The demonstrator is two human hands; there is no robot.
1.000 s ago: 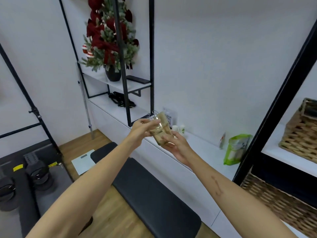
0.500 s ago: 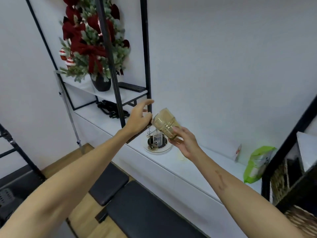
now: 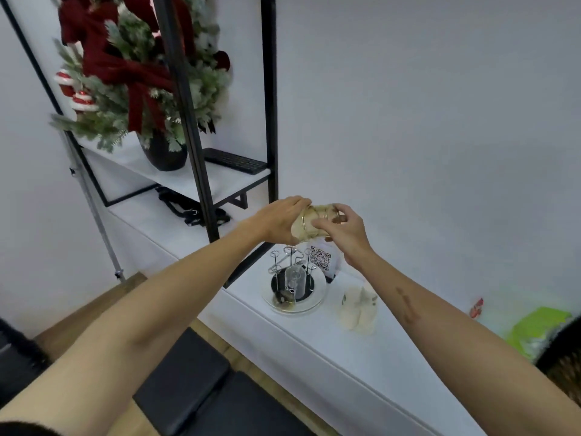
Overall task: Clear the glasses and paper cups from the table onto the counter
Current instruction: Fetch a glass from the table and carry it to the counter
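Note:
I hold an amber-tinted glass, or a nested stack of such glasses (image 3: 309,222), lying on its side in the air above the white counter (image 3: 371,357). My left hand (image 3: 278,220) grips its left end. My right hand (image 3: 341,226) wraps its right end from the front. How many glasses are stacked is unclear. Below them on the counter stands a round glass tray (image 3: 309,305) with a wire rack and a clear glass (image 3: 295,278) in it. Two pale paper cups (image 3: 358,305) stand to the tray's right.
A QR-code sign (image 3: 320,258) stands behind the tray. A black metal shelf post (image 3: 188,127) rises at left, with a potted Christmas tree (image 3: 135,73) and a keyboard (image 3: 234,160) on its shelf. A green bag (image 3: 537,328) lies far right. A black bench (image 3: 201,394) is below.
My left hand, open beside the glass half a second ago, now grips its left end. The glass has turned more sideways, and my view has come closer to the counter.

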